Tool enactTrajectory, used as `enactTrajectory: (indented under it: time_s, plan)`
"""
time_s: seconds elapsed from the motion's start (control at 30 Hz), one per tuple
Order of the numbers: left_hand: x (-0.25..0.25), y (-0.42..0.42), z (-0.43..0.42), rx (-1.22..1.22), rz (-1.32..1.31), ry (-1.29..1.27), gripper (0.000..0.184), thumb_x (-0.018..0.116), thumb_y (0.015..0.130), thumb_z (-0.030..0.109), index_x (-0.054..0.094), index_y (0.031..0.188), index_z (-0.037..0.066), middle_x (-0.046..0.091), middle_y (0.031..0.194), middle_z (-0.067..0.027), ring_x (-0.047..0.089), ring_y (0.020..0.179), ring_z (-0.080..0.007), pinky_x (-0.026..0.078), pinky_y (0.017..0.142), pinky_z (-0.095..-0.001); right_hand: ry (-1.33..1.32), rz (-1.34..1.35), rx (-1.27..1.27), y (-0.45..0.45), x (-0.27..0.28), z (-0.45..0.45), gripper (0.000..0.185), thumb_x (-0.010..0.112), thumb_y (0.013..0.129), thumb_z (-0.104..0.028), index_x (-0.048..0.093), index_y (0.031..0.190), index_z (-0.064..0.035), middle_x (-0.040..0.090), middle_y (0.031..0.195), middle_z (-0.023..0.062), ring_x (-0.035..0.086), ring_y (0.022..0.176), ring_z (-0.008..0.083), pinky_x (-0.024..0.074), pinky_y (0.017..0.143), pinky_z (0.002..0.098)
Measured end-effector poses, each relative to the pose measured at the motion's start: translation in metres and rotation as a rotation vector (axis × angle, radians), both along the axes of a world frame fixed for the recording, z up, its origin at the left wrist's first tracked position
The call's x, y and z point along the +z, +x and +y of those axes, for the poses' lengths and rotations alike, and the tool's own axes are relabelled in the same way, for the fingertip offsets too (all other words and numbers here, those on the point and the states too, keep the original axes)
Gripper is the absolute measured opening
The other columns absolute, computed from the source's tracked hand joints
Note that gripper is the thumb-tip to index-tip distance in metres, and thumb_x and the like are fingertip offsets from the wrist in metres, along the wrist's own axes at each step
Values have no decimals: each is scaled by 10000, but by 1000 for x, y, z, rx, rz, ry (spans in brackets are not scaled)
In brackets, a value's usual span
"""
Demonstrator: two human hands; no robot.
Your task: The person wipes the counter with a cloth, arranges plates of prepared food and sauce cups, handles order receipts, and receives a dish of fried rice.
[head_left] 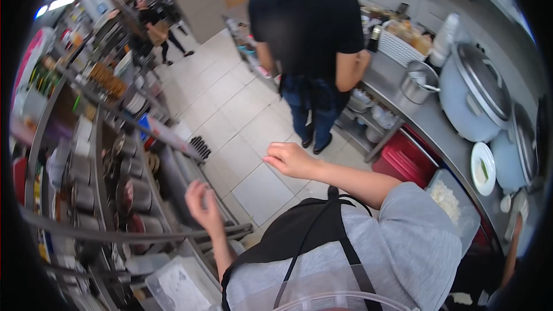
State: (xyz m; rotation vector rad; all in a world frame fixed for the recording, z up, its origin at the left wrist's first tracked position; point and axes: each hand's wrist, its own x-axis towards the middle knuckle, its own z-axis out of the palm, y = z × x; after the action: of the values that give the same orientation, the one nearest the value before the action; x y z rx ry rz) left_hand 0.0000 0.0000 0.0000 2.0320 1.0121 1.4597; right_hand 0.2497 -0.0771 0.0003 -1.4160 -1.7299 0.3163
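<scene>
My left hand (203,204) is raised beside the metal rack on the left, its fingers loosely bent and apart, with nothing in it. Over the tiled floor, my right hand (286,159) hangs in the air in front of me with its fingers curled in. Whether it holds anything cannot be made out. Neither hand touches an object. Closest to my left hand are the rack's curved rail (155,236) and metal containers (136,194) standing in the rack.
A person in a black shirt (308,29) stands ahead; another (154,26) is farther back. On the right counter (403,101) are large rice cookers (475,92), a pot (419,82) and a plate (483,168). A co-worker's arm (511,253) shows lower right, near a tub of white food (446,198).
</scene>
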Motion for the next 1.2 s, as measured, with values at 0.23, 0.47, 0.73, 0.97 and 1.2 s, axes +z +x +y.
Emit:
enactTrajectory:
  time_s: [0.23,0.47,0.73,0.97,1.2]
  plan:
    - [-34,188,-56,-649,211,-232,116,563,742,-1,590,854,12,578,953,-132,553,898,-241,434,762,-290,-106,208,-591,143,-60,-101,249,505,822,-259,497,713,-35,523,630,173,523,629,368,388,547,434]
    - [-40,308,-55,-890,234,-308,106,560,749,-10,588,852,-9,600,880,-117,581,803,-219,460,709,-279,-230,139,-947,232,-115,-185,131,516,793,-181,553,781,-57,566,688,150,545,710,352,419,609,432]
    - [-39,370,-43,-945,339,-325,122,570,745,-5,586,866,-11,595,835,-116,592,756,-203,465,699,-270,-205,186,-1068,287,-112,-173,128,506,767,-60,548,887,-48,587,726,127,561,771,309,440,668,398]
    - [-64,377,-2,-886,403,-424,142,582,741,11,583,882,-8,594,832,-110,596,743,-202,466,694,-277,-126,188,-1050,351,-65,-117,256,605,762,-183,572,989,-70,547,686,101,552,641,234,450,584,318]
    - [-75,388,57,-793,352,-439,144,574,744,17,586,886,-6,589,822,-114,587,735,-206,463,694,-276,37,162,-970,420,-43,-46,162,626,730,-103,620,882,-45,578,759,103,577,650,212,455,599,297]
